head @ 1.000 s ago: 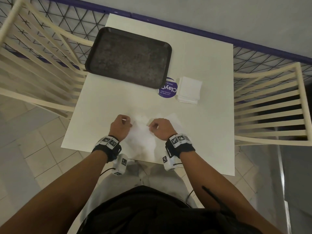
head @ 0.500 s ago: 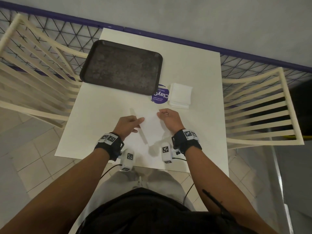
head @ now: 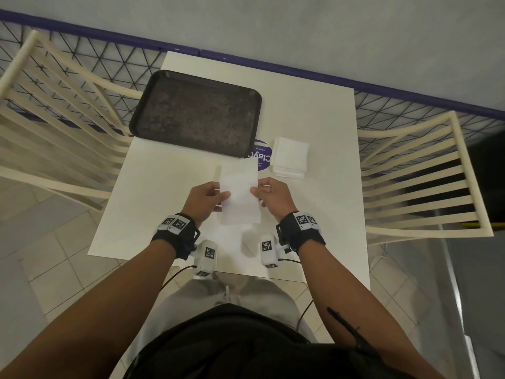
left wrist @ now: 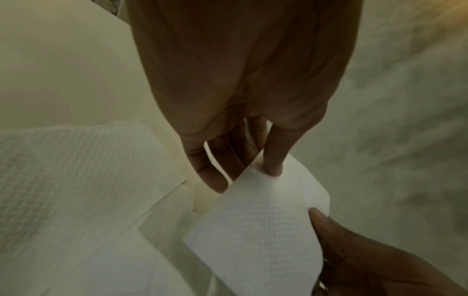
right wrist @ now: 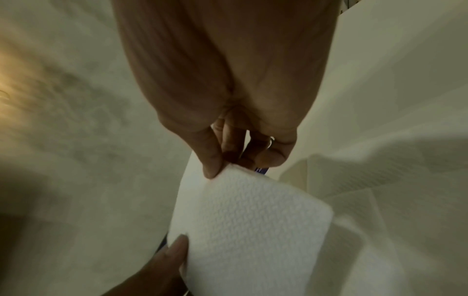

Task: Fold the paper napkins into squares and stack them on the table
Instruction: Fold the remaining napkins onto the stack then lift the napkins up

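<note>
A white paper napkin [head: 240, 196], folded into a long narrow rectangle, is held just above the white table [head: 322, 220]. My left hand [head: 220, 196] pinches its left edge and my right hand [head: 255, 191] pinches its right edge. In the left wrist view the thumb presses on top of the napkin [left wrist: 258, 224], with the other fingers underneath. The right wrist view shows the same pinch on the napkin [right wrist: 248, 216]. A stack of folded square napkins [head: 291, 157] lies just beyond my right hand.
A dark empty tray [head: 196, 113] lies at the far left of the table, partly over a purple round sticker [head: 263, 161]. Cream slatted chairs stand on the left [head: 54, 138] and right [head: 426, 187]. A wire fence and a wall run behind.
The napkin lay flat near the front edge under both hands. It has since been folded narrower, lifted and carried forward toward the stack.
</note>
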A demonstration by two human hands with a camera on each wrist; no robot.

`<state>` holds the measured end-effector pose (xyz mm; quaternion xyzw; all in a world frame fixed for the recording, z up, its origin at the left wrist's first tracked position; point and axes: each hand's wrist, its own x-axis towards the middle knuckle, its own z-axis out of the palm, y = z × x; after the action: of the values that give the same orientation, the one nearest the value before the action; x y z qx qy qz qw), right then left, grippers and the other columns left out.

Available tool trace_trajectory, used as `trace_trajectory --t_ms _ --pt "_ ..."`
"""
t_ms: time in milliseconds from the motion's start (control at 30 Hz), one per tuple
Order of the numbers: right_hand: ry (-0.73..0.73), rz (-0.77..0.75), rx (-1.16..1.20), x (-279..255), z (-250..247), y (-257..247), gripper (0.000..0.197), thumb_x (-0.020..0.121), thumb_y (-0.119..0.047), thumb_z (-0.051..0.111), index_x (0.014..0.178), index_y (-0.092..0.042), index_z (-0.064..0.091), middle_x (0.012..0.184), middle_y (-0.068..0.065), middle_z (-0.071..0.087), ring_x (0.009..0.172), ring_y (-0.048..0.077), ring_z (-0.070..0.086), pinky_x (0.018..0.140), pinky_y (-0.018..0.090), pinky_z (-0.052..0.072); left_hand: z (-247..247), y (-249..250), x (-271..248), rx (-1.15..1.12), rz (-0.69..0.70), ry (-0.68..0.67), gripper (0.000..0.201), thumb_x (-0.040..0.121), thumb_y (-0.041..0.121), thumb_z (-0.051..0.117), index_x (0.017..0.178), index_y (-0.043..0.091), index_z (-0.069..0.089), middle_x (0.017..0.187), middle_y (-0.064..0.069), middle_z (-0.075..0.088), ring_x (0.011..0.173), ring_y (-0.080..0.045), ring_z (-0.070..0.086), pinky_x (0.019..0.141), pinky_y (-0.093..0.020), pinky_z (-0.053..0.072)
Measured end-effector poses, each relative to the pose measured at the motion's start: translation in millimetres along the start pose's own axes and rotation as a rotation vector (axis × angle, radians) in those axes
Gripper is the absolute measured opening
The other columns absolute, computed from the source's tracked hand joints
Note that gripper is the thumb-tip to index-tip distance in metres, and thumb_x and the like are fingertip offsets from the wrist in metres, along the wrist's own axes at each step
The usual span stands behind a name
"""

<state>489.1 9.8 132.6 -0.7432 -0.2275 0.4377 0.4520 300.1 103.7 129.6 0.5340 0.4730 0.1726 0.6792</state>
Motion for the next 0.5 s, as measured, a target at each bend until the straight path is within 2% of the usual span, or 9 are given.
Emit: trace_trajectory --t_ms 67,167,267,367,500 --pt "-0.009 -0.001 -0.003 0.8 -0.6 -1.1 0.011 0.09 -0.011 0.073 0.098 -0.011 0.065 0.085 0.005 0.072 0.065 0.013 0.058 0.055 0.019 0.045 0.3 1.3 0.2 -0.015 0.017 0.018 0.006 0.095 0.004 0.069 0.095 0.01 0.072 0.087 -0.007 0.076 0.082 -0.022 0.071 0.072 -0.032 0.062" --pt "-0.016 -0.012 -0.018 2.5 -2.5 -2.1 0.014 0.09 -0.012 0.072 0.102 -0.007 0.066 0.085 0.007 0.072 0.065 0.014 0.06 0.056 0.022 0.045 -0.4 3.2 3.5 -0.049 0.016 0.04 0.008 0.095 0.003 0.068 0.099 0.009 0.073 0.095 -0.016 0.076 0.083 -0.023 0.072 0.075 -0.037 0.061" --pt "-0.017 -0.037 -0.025 3.9 -3.4 -4.2 0.015 0.09 -0.009 0.07 0.104 -0.003 0.066 0.081 0.008 0.07 0.063 0.013 0.059 0.054 0.021 0.044 -0.8 6.0 6.1 -0.07 0.006 0.062 0.01 0.095 0.002 0.066 0.1 0.008 0.073 0.096 -0.017 0.075 0.082 -0.024 0.071 0.08 -0.04 0.061" --pt "-0.039 -0.066 -0.019 4.7 -3.2 -5.8 0.01 0.087 0.001 0.064 0.095 -0.004 0.067 0.078 0.006 0.066 0.064 0.015 0.057 0.053 0.022 0.04 -0.3 6.3 8.3 -0.114 -0.021 0.086 0.015 0.095 -0.001 0.062 0.103 0.005 0.073 0.092 -0.014 0.074 0.079 -0.026 0.069 0.08 -0.041 0.061" --pt "-0.013 -0.04 -0.002 6.6 -1.3 -5.4 0.023 0.082 0.007 0.055 0.082 -0.009 0.072 0.076 0.007 0.068 0.066 0.019 0.059 0.055 0.024 0.04 -1.8 5.7 8.6 -0.138 -0.037 0.089 0.018 0.094 -0.003 0.059 0.104 0.005 0.072 0.089 -0.015 0.072 0.075 -0.026 0.066 0.078 -0.042 0.06"
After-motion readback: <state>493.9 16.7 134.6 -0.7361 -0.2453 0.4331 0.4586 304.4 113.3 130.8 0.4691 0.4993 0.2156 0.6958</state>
